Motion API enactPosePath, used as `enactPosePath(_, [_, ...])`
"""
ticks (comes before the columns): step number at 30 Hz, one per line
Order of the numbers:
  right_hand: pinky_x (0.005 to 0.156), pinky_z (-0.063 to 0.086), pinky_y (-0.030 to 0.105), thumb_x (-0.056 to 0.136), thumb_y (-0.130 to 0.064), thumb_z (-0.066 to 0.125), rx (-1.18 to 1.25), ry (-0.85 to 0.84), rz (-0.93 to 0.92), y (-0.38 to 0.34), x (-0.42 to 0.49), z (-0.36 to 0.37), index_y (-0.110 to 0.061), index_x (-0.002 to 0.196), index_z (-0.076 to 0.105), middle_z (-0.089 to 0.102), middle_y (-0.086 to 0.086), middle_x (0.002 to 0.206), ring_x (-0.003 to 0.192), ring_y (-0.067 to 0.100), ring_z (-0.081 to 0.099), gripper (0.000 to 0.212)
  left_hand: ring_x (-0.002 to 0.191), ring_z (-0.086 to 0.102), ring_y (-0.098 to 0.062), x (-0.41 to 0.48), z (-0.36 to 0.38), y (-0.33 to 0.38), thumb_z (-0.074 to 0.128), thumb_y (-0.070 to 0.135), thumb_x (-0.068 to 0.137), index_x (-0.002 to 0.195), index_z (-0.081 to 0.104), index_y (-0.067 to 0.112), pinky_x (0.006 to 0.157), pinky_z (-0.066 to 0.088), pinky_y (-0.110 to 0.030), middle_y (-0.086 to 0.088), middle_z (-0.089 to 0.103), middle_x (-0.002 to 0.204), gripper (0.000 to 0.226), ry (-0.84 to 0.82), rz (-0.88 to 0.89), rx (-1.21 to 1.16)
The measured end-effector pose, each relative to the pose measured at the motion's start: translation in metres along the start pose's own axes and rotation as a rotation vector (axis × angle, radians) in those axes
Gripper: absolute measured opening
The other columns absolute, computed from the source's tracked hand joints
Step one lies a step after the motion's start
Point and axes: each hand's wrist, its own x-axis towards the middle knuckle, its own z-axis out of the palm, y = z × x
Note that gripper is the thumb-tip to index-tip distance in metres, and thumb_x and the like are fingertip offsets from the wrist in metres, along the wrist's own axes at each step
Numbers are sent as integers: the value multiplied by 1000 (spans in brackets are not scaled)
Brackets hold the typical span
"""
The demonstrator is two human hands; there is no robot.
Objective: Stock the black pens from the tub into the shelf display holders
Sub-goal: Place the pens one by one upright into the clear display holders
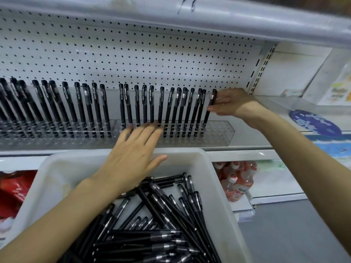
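A white tub (212, 179) in front of me holds several loose black pens (163, 221). On the shelf, clear display holders (218, 132) carry a long row of upright black pens (79, 109). My right hand (230, 102) pinches one black pen (210, 107) at the right end of the row, its tip down in the holder. My left hand (133, 154) reaches over the tub's far rim with straight fingers, its fingertips touching the holder's front near the middle pens. The right end of the holder has no pens in it.
A white pegboard (133, 59) backs the shelf, and an upper shelf edge (247, 21) overhangs it. Red packets (13, 192) and bottled drinks (237, 179) sit on the lower shelf. A blue label (313, 122) lies at the right.
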Motion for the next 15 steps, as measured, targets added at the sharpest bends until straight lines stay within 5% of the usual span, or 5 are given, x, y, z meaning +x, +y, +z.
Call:
enactPosePath(4, [89, 53, 40, 78, -26, 76, -154, 235, -53, -6, -35, -3, -18, 113, 59, 65, 4, 105, 96, 20, 63, 39, 123, 49, -24, -16, -8, -9, 21, 59, 94, 138, 44, 12, 104, 33, -43, -8, 51, 136, 69, -28, -36, -14])
enactPosePath(6, [81, 57, 32, 81, -24, 73, -77, 264, -124, -12, -68, 9, -18, 111, 58, 65, 2, 102, 93, 17, 64, 33, 129, 42, -24, -25, -12, -14, 17, 62, 91, 142, 40, 14, 107, 28, -43, -8, 46, 141, 74, -33, -54, -56])
enactPosePath(9, [75, 57, 24, 83, -20, 69, 34, 37, -90, -11, -118, 48, -14, 111, 58, 64, 2, 101, 91, 13, 65, 31, 133, 34, -23, -39, -15, -23, 12, 67, 89, 144, 37, 18, 111, 20, -41, -6, 41, 144, 77, -19, -111, -81])
enactPosePath(11, [83, 55, 28, 83, -28, 68, -121, -167, 19, 2, -134, 78, -14, 117, 58, 63, -1, 105, 92, 11, 63, 38, 133, 34, -25, -47, -14, -28, 15, 67, 91, 143, 38, 17, 111, 18, -42, -7, 42, 143, 76, -29, -153, -101])
enactPosePath(15, [88, 45, 25, 86, -35, 66, -453, -197, 43, 30, -137, 123, -9, 124, 56, 64, 5, 112, 100, 16, 59, 48, 129, 40, -26, -66, -10, -37, 5, 70, 82, 142, 39, 17, 111, 18, -44, -7, 49, 136, 87, -68, -198, -96])
